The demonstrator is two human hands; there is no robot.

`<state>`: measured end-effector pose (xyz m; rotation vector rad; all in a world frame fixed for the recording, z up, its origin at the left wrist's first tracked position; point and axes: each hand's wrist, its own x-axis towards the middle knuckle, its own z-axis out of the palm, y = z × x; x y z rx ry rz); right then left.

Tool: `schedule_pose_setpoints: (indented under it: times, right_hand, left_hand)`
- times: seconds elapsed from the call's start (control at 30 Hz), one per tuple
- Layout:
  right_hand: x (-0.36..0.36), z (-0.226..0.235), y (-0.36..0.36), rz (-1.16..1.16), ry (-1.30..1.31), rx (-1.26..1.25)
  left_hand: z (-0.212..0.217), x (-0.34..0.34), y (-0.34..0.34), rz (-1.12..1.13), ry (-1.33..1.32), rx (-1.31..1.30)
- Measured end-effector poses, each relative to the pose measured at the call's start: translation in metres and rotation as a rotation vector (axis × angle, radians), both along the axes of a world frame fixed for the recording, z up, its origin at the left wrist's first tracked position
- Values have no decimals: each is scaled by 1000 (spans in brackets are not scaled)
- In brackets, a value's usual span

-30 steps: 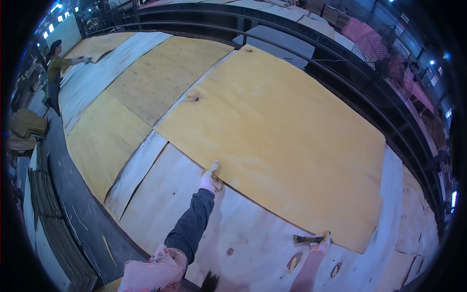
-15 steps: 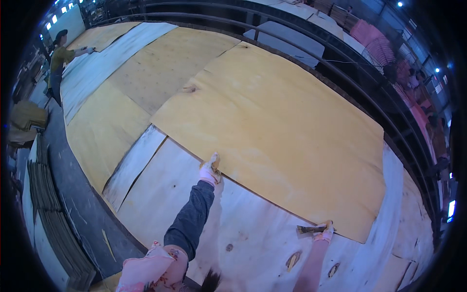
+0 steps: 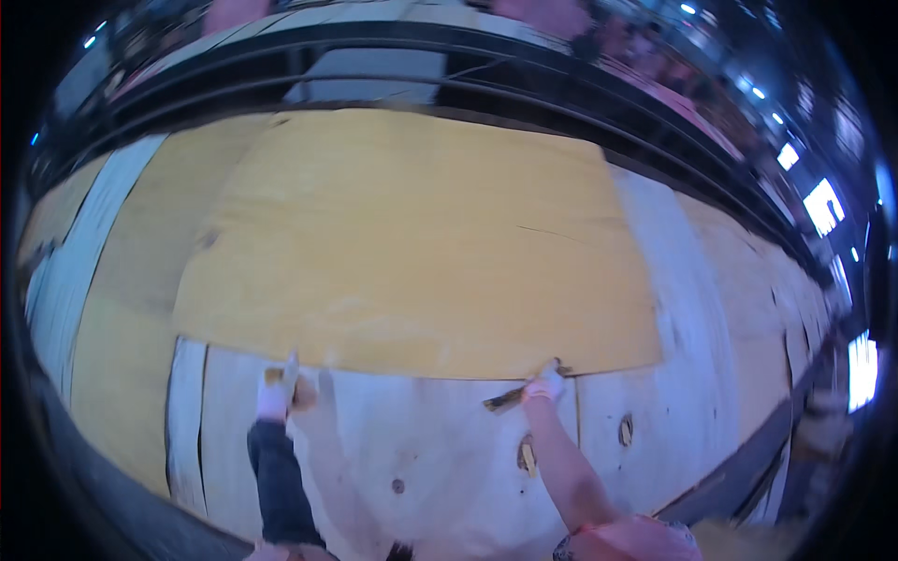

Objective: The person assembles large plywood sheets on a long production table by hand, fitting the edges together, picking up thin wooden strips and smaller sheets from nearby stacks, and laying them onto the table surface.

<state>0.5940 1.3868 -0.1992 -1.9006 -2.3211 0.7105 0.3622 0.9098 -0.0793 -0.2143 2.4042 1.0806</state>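
Note:
A large yellow veneer sheet [image 3: 421, 252] lies on top of paler whitish sheets [image 3: 440, 449]. My left hand [image 3: 277, 388], in a light glove with brownish fingers, is at the sheet's near edge toward its left end. One finger stretches up to that edge and the hand looks open, though motion smears it. Toward the right end of the same edge, my right hand [image 3: 545, 383], also in a light glove, is closed around a dark brown stick-like piece [image 3: 503, 400]. Its fingertips touch the sheet's edge; the far end of the piece is hard to make out.
More yellow sheets [image 3: 122, 374] and a whitish strip [image 3: 103, 224] spread to the left. Behind the work surface run dark curved rails [image 3: 374, 79]. A whitish strip [image 3: 669, 252] borders the yellow sheet on the right. Dark edging [image 3: 720, 486] bounds the surface at the near right.
My view has swung to the right, so the yellow sheet's near edge runs across in front of me. Both hands remain near that edge, with the dark piece still in my right.

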Motion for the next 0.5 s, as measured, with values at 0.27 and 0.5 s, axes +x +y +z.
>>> schedule_pose_setpoints:
  times: [0.27, 0.5]
  right_hand:
    - [14, 39, -23, 523, -552, 51]
    - [182, 138, -57, 486, 442, -760]
  left_hand:
    - [5, 74, 199, -787, 819, -472]
    - [-11, 7, 205, -1055, 568, -684]
